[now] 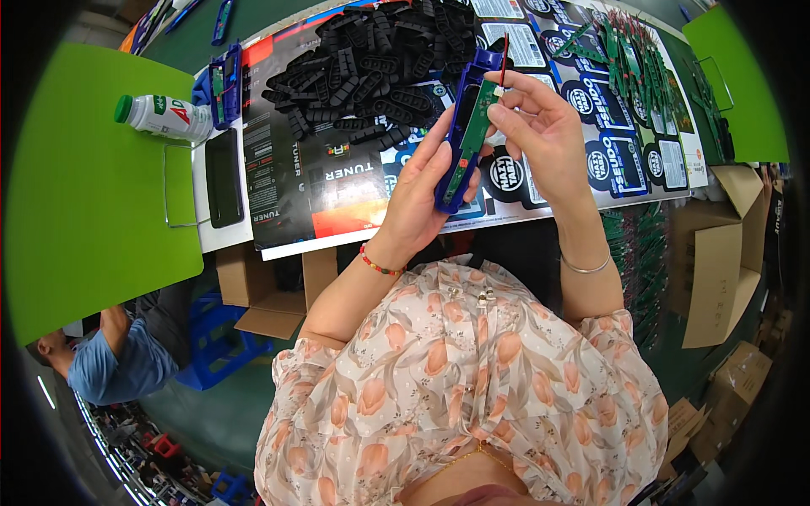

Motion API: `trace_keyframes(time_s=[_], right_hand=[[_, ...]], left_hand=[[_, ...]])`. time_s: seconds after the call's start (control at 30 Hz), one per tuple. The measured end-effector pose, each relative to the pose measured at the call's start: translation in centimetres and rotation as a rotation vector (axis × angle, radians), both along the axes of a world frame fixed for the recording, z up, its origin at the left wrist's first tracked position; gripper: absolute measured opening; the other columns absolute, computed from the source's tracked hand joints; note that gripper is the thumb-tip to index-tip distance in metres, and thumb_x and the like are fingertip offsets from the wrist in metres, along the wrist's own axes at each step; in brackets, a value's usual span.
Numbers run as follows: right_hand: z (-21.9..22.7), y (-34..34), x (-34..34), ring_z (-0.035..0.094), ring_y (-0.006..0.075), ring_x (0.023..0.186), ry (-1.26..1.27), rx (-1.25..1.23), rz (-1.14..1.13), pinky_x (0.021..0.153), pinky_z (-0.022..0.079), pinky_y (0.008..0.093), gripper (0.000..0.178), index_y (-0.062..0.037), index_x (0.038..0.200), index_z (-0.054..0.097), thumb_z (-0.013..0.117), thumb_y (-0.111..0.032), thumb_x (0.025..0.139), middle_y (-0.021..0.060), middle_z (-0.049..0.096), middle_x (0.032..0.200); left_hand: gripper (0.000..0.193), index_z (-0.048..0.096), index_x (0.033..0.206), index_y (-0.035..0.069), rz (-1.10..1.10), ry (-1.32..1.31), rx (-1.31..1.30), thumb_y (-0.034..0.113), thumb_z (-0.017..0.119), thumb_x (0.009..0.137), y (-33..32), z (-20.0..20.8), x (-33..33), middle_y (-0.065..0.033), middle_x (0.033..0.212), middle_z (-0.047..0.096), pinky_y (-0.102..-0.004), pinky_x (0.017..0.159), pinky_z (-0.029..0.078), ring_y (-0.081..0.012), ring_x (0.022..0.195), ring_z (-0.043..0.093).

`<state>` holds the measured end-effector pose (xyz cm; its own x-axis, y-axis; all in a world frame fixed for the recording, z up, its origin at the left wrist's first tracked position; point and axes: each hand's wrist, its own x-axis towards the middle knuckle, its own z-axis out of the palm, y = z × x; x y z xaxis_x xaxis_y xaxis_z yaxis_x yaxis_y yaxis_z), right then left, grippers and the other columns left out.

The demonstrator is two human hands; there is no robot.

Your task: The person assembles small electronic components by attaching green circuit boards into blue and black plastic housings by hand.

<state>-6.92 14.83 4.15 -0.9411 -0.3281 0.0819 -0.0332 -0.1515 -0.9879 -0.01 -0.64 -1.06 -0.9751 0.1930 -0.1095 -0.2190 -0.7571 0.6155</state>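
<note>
My left hand point(415, 187) is closed around a long blue plastic housing point(488, 59), held tilted over the table's near side. A narrow green circuit board point(477, 122) lies along the housing's open face, with red and dark wires point(504, 59) rising from its upper end. The thumb and forefinger of my right hand point(548, 126) pinch the board near that wired end. Whether the board is fully seated in the housing I cannot tell. Just beyond my hands is a heap of black ribbed plastic parts point(371, 63).
Many wired green boards point(629, 63) are piled at the far right. A black phone point(224, 177), a white bottle with a green cap point(164, 116) and another blue housing point(225, 88) are on the left. Cardboard boxes point(717, 253) stand below right; a person point(122, 358) sits lower left.
</note>
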Motion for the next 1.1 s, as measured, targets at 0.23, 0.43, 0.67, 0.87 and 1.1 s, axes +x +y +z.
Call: trace_keyframes(time_s=[0.23,0.43,0.67,0.87,1.1], right_hand=[[-0.7,-0.6,0.1,0.063,0.0051,0.072,0.029,0.059,-0.05,0.058,0.051,0.0171,0.031,0.0006,0.119,0.061,0.066,-0.004,0.088,0.0036,0.066,0.085],[-0.3,-1.2,0.8,0.055,0.0058,0.067,0.19,0.274,-0.192,0.053,0.05,0.0196,0.029,-0.0037,0.11,0.068,0.071,-0.004,0.082,0.0011,0.056,0.081],[-1.1,-1.9,1.0,0.048,0.0122,0.069,0.377,0.337,-0.396,0.061,0.044,0.0259,0.047,-0.0077,0.119,0.065,0.076,-0.006,0.073,0.0031,0.048,0.086],[-1.2,-1.8,0.7,0.052,0.0111,0.074,0.218,0.178,-0.307,0.056,0.049,0.0222,0.041,-0.0039,0.114,0.065,0.075,-0.006,0.075,0.0058,0.049,0.1],[-0.9,-1.7,0.7,0.051,0.01,0.075,0.335,0.288,-0.361,0.054,0.048,0.0214,0.026,-0.0031,0.099,0.069,0.075,-0.005,0.074,0.0053,0.049,0.1]], left_hand=[[0.054,0.026,0.153,0.011,-0.033,-0.012,-0.04,0.024,0.044,0.103,0.0,-0.2,0.2,-0.0166,0.117,0.059,-0.0265,0.066,0.048,-0.0151,0.08,0.057],[0.052,0.025,0.153,0.012,-0.021,-0.047,-0.035,0.023,0.04,0.105,0.0,-0.2,0.3,-0.0145,0.112,0.062,-0.0268,0.064,0.049,-0.0139,0.074,0.057],[0.052,0.023,0.154,0.011,0.008,-0.024,-0.064,0.024,0.039,0.105,0.2,0.1,0.4,-0.0138,0.113,0.062,-0.0258,0.063,0.047,-0.0121,0.076,0.056],[0.056,0.025,0.153,0.011,0.006,0.005,-0.07,0.025,0.045,0.103,0.4,0.2,0.5,-0.0092,0.11,0.059,-0.0266,0.062,0.047,-0.0155,0.077,0.057],[0.055,0.025,0.153,0.012,0.019,0.002,-0.085,0.027,0.045,0.103,0.3,0.2,0.3,-0.0094,0.108,0.059,-0.0264,0.061,0.046,-0.0148,0.077,0.056]])
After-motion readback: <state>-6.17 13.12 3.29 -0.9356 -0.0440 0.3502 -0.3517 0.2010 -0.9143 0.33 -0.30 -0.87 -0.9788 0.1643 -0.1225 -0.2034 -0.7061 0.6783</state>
